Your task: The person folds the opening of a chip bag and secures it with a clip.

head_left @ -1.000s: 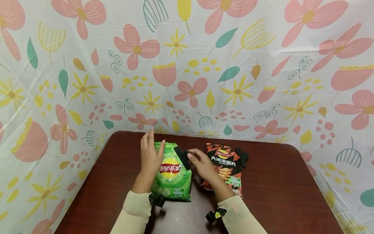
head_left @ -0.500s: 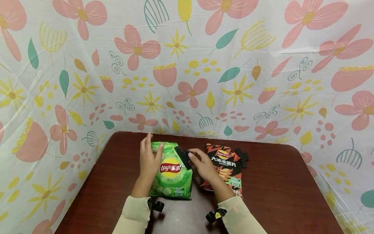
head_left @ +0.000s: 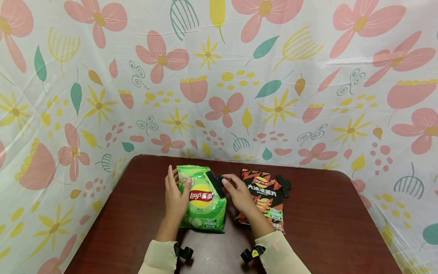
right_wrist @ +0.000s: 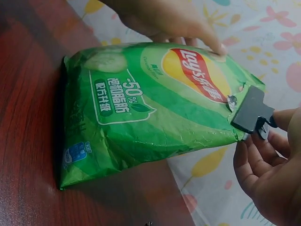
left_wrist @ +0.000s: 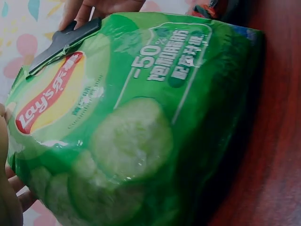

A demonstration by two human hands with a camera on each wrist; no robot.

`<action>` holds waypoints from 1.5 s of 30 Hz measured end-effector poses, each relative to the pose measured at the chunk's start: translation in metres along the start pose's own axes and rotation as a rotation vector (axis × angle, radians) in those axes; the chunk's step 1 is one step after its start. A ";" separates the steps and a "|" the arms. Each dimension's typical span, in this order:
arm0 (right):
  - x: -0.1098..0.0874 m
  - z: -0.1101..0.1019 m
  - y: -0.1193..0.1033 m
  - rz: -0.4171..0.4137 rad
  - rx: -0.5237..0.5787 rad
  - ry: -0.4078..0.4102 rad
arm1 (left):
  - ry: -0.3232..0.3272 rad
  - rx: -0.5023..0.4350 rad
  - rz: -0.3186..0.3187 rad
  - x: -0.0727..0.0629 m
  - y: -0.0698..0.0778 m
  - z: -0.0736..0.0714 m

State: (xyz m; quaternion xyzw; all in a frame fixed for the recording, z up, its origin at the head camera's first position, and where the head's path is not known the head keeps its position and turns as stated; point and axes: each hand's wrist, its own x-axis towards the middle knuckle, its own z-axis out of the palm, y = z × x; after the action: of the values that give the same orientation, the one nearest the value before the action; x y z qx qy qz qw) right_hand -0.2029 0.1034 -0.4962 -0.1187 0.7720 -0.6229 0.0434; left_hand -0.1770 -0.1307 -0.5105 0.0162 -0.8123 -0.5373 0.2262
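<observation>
A green bag of Lay's potato chips (head_left: 200, 211) stands on the table, with cucumber slices printed on its front. My left hand (head_left: 176, 198) holds its left side, thumb on the front and fingers behind. Across the bag's upper right corner sits a black bag clip (head_left: 215, 183). My right hand (head_left: 239, 192) pinches the handle of that clip between thumb and fingers; in the right wrist view the clip (right_wrist: 251, 110) bites the bag's edge, and the fingers (right_wrist: 263, 155) curl beneath the handle.
To the right lies a red and black bag of Lay's chips (head_left: 261, 194), with another black clip (head_left: 284, 185) on its upper right corner. Both rest on a dark red-brown table (head_left: 325, 228). A flower-print cloth (head_left: 219, 83) hangs behind and at the sides.
My left hand has moved down a little along the green bag's left side, and its thumb is lower on the front. The right hand stays at the clip, shifting slightly with the bag.
</observation>
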 end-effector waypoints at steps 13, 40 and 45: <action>0.002 -0.002 0.003 -0.005 0.008 0.022 | -0.046 0.027 -0.063 -0.015 -0.009 0.006; 0.003 -0.005 0.011 0.062 0.038 0.148 | -0.168 -0.032 -0.180 -0.028 -0.034 0.027; 0.001 -0.005 0.011 0.048 0.048 0.150 | -0.155 -0.076 -0.200 -0.026 -0.032 0.027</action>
State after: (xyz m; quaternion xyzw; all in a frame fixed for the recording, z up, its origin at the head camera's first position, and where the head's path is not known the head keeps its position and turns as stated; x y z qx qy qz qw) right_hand -0.2063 0.1098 -0.5058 -0.0519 0.7607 -0.6470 0.0033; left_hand -0.1707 -0.1139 -0.5566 0.0472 -0.8009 -0.5871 0.1084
